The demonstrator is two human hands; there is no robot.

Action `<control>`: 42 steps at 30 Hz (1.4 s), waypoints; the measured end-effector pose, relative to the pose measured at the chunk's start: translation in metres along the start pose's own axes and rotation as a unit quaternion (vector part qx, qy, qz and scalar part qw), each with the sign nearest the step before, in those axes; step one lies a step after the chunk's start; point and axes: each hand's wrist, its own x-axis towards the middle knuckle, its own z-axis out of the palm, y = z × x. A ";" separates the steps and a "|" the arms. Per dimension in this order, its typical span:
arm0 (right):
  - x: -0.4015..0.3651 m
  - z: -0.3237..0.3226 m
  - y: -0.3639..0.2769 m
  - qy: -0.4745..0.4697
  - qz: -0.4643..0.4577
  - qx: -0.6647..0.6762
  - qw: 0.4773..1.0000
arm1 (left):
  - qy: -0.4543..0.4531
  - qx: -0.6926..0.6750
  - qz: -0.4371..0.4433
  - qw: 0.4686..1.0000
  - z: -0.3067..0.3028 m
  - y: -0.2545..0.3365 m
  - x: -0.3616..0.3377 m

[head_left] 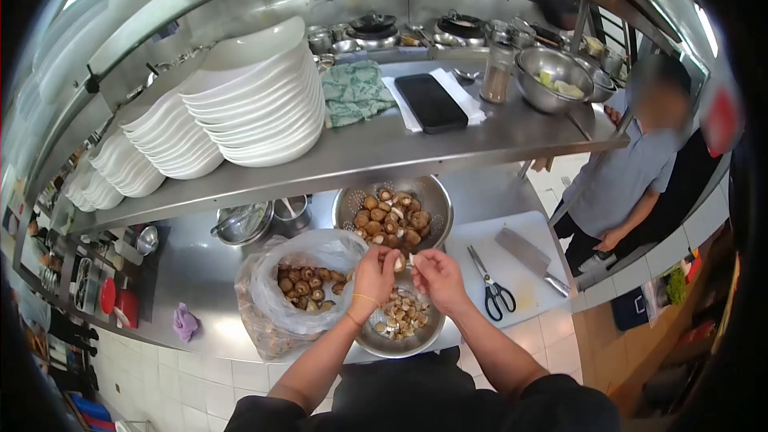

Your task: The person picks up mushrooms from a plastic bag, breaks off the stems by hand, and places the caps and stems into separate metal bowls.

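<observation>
My left hand (374, 276), with a thin band round its wrist, is closed on a brown-capped mushroom (399, 262). Beside it my right hand (438, 275) pinches a small pale piece, seemingly the mushroom's stem (412, 259). Both hands are over a metal bowl (432, 334) that holds many cut-off mushroom stems (402, 316). Just beyond them, a perforated colander (439, 202) contains whole brown mushrooms (392, 216). Left of my left hand stands an open clear plastic bag (272, 250) with more mushrooms (308, 284) in it.
Right of the bowls, black-handled scissors (492, 288) and a cleaver (524, 252) lie on a white cutting board (472, 240). A steel shelf (360, 148) crosses above, bearing stacked white plates (264, 104) and a phone (432, 102). Another person (624, 168) stands at the right.
</observation>
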 end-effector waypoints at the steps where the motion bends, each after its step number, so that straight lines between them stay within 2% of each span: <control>1: 0.000 -0.005 0.002 -0.006 -0.017 -0.013 1.000 | -0.014 0.018 -0.023 0.999 0.000 0.003 0.011; 2: 0.000 -0.012 0.017 -0.010 -0.017 -0.014 1.000 | -0.010 0.018 -0.023 1.000 0.000 0.001 0.023; 4: -0.003 -0.023 0.048 -0.010 -0.091 -0.170 0.981 | -0.024 0.140 0.066 0.988 0.002 -0.014 0.051; 5: -0.009 -0.027 0.056 -0.034 -0.094 -0.333 0.938 | -0.025 0.193 0.051 0.980 0.003 -0.021 0.059; 6: -0.017 -0.030 0.065 -0.036 -0.098 -0.336 0.936 | -0.021 0.191 0.053 0.980 0.000 -0.019 0.060; 8: -0.023 -0.036 0.077 -0.115 -0.223 -0.557 0.792 | -0.056 0.074 0.020 0.996 -0.007 -0.010 0.055; 9: -0.028 -0.032 0.077 -0.082 -0.116 -0.473 0.870 | -0.153 -0.133 -0.152 0.967 -0.013 -0.006 0.043; 10: -0.028 -0.027 0.069 -0.081 -0.114 -0.472 0.870 | -0.155 -0.132 -0.153 0.967 -0.016 -0.006 0.031; 12: -0.031 -0.016 0.051 0.006 -0.134 -0.339 0.931 | -0.287 -0.232 -0.173 0.913 -0.022 -0.012 -0.005; 14: -0.027 -0.010 0.028 -0.023 -0.169 -0.339 0.925 | -0.297 -0.218 -0.190 0.910 -0.021 -0.002 -0.031; 16: -0.025 -0.007 0.011 -0.163 -0.103 -0.471 0.861 | -0.299 -0.207 -0.201 0.910 -0.021 -0.002 -0.042; 18: -0.017 -0.007 0.021 -0.178 -0.114 -0.461 0.862 | -0.317 -0.155 -0.276 0.894 -0.022 -0.007 -0.047; 20: -0.018 -0.009 0.036 -0.166 -0.120 -0.507 0.837 | -0.298 -0.154 -0.289 0.897 -0.023 -0.015 -0.049; 21: -0.021 -0.004 0.037 -0.149 -0.159 -0.524 0.823 | -0.277 -0.183 -0.283 0.900 -0.022 -0.025 -0.049; 23: -0.024 0.000 0.047 -0.147 -0.152 -0.508 0.835 | -0.233 -0.270 -0.299 0.885 -0.031 -0.025 -0.058; 26: -0.027 0.008 0.057 -0.139 -0.150 -0.519 0.830 | -0.182 -0.295 -0.306 0.887 -0.035 -0.029 -0.073; 28: -0.029 0.008 0.059 -0.132 -0.140 -0.537 0.821 | -0.171 -0.284 -0.294 0.897 -0.034 -0.028 -0.079; 30: -0.027 0.010 0.064 -0.140 -0.120 -0.554 0.812 | -0.162 -0.196 -0.236 0.938 -0.033 -0.025 -0.086; 31: -0.025 0.010 0.066 -0.135 -0.120 -0.555 0.812 | -0.167 -0.196 -0.235 0.938 -0.030 -0.027 -0.088; 33: -0.019 0.010 0.068 -0.150 -0.125 -0.539 0.820 | -0.099 -0.170 -0.199 0.960 -0.023 -0.031 -0.091; 34: -0.016 0.010 0.069 -0.143 -0.127 -0.539 0.821 | -0.105 -0.169 -0.196 0.960 -0.022 -0.033 -0.090; 36: -0.012 0.012 0.067 -0.157 -0.192 -0.420 0.873 | -0.052 -0.184 -0.211 0.959 -0.023 -0.033 -0.089; 37: -0.013 0.016 0.064 -0.152 -0.192 -0.421 0.874 | -0.057 -0.184 -0.210 0.959 -0.023 -0.030 -0.088; 39: -0.014 0.025 0.053 -0.105 -0.143 -0.347 0.921 | 0.016 -0.384 -0.259 0.886 -0.023 -0.023 -0.083; 42: -0.016 0.025 0.040 -0.104 -0.100 -0.345 0.928 | -0.018 -0.430 -0.243 0.869 -0.020 -0.029 -0.083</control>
